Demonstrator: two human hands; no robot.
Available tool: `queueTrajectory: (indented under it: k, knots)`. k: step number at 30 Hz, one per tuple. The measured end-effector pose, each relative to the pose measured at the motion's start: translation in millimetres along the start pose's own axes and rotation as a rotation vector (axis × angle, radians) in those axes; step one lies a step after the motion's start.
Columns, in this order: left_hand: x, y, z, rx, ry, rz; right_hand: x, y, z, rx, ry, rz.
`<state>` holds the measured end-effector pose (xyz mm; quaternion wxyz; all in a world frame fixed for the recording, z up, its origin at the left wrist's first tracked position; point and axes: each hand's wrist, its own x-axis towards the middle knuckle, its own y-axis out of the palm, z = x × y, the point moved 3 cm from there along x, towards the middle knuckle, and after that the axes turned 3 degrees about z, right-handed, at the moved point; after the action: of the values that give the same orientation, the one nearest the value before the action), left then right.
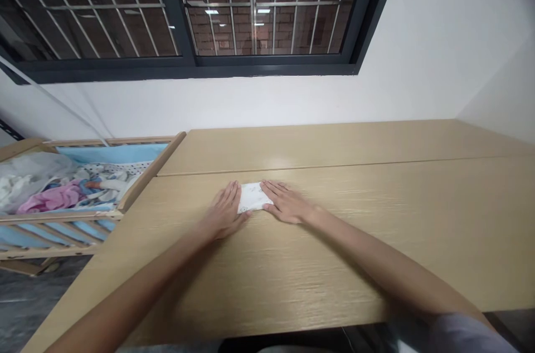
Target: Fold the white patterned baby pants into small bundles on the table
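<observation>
A small folded white cloth [252,197] with faint dark specks lies flat on the wooden table [376,214]. My left hand [226,209] rests along its left edge, palm down, fingers stretched forward and the thumb at the near edge. On the other side my right hand [286,202] lies flat, its fingertips on the cloth's right part and its fingers extended. Both hands press on the cloth rather than grip it. What kind of cloth it is, I cannot tell.
A wooden crib [152,175] with blue lining stands left of the table, holding a heap of clothes, among them a pink garment [58,197]. Behind the table rise a white wall [267,99] and a dark-framed window [276,66] with metal bars.
</observation>
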<state>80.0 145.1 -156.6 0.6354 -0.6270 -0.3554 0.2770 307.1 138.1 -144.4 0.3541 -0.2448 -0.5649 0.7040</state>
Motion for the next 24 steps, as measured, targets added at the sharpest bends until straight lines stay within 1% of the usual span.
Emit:
queueTrajectory:
  k: [2,3,6,8,10,12,14,16,18,20,21,22,23,24]
  knots:
    - [-10,-10.4,8,0.017,-0.014,0.039,-8,-7,-3,0.03,0.023,0.02]
    - [-15,-16.8,9,0.026,-0.008,0.039,-11,-11,-4,0.048,0.022,0.017]
    - [-21,-33.1,1,0.055,0.036,-0.014,-12,-24,-3,0.093,-0.026,-0.054]
    - [-18,-35.8,-7,0.059,0.06,-0.022,-7,-27,-3,0.106,-0.074,-0.082]
    - [-10,-32.1,-11,0.035,0.055,0.003,0,-21,-6,0.115,-0.098,-0.057]
    - [0,-27.1,-10,-0.021,0.015,0.015,8,-10,-10,0.131,-0.099,-0.034]
    - [10,-26.2,-7,-0.074,-0.034,-0.004,15,0,-15,0.166,-0.084,-0.056]
    - [17,-31.9,-6,-0.109,-0.068,-0.04,20,3,-19,0.223,-0.039,-0.132]
    - [19,-44.4,-8,-0.141,-0.097,-0.096,24,-4,-22,0.329,0.038,-0.255]
    - [16,-60.2,-13,-0.18,-0.126,-0.162,28,-19,-23,0.51,0.077,-0.396]
    - [13,-67.5,-16,-0.219,-0.138,-0.188,29,-28,-23,0.617,0.073,-0.454]
    - [10,-73.0,-19,-0.29,-0.155,-0.202,31,-37,-23,0.716,0.056,-0.491]
    - [7,-75.8,-22,-0.387,-0.18,-0.195,34,-44,-22,0.796,0.039,-0.5]
    - [5,-75.4,-25,-0.478,-0.216,-0.161,37,-49,-22,0.849,0.03,-0.486]
